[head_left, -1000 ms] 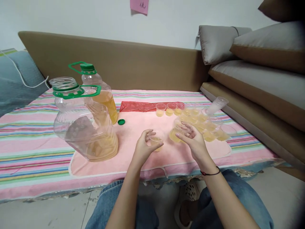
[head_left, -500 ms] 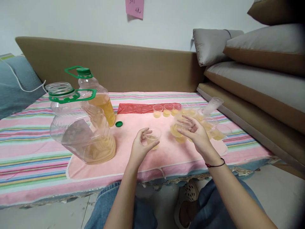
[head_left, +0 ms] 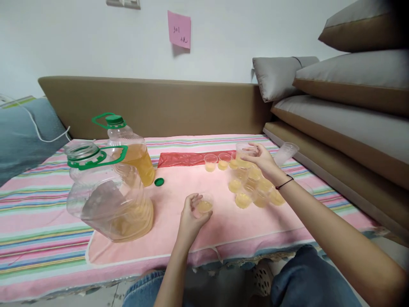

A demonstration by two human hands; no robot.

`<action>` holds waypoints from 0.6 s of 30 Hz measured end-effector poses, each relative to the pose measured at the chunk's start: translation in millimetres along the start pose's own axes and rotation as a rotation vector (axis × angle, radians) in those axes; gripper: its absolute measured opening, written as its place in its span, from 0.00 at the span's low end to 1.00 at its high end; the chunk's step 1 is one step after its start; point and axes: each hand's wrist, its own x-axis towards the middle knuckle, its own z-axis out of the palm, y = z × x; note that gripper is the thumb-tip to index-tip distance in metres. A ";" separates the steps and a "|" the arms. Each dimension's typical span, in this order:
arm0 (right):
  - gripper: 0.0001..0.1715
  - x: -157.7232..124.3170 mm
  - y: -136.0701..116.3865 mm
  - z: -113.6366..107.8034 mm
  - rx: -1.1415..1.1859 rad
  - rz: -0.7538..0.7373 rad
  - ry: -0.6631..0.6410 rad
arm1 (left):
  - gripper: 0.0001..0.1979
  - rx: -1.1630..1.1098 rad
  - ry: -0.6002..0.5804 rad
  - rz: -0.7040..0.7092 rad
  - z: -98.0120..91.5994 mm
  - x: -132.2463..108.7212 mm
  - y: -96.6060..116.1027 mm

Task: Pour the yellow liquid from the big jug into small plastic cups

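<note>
My left hand [head_left: 191, 215] is curled round a small clear cup [head_left: 204, 206] of yellow liquid standing on the pink cloth [head_left: 179, 187]. Farther back my right hand [head_left: 260, 158] reaches out and grips another clear cup [head_left: 243, 152] with yellow liquid, held above a cluster of several filled cups [head_left: 252, 189]. Three more small cups stand in a row [head_left: 219, 161] by a red plastic strip [head_left: 187, 158].
A big open jug [head_left: 108, 196] with a green handle leans at the left, a little yellow liquid in it. Behind it stands a capped jug [head_left: 129, 147], with a loose green cap [head_left: 159, 182] beside it. An empty cup [head_left: 286, 152] lies at the right by stacked cushions [head_left: 345, 111].
My right hand has lifted a cup from the near side and carried it to the back of the cluster. My left hand has stayed on its cup. The camera has tilted upward.
</note>
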 end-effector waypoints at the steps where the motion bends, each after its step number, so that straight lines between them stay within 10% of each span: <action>1: 0.48 4.0 4.0 2.2 0.001 0.006 -0.010 | 0.29 0.004 0.002 -0.012 0.8 3.7 -1.5; 18: 0.56 27.7 30.9 22.6 -0.204 -0.022 -0.197 | 0.30 0.047 0.102 -0.011 60.3 120.3 -14.2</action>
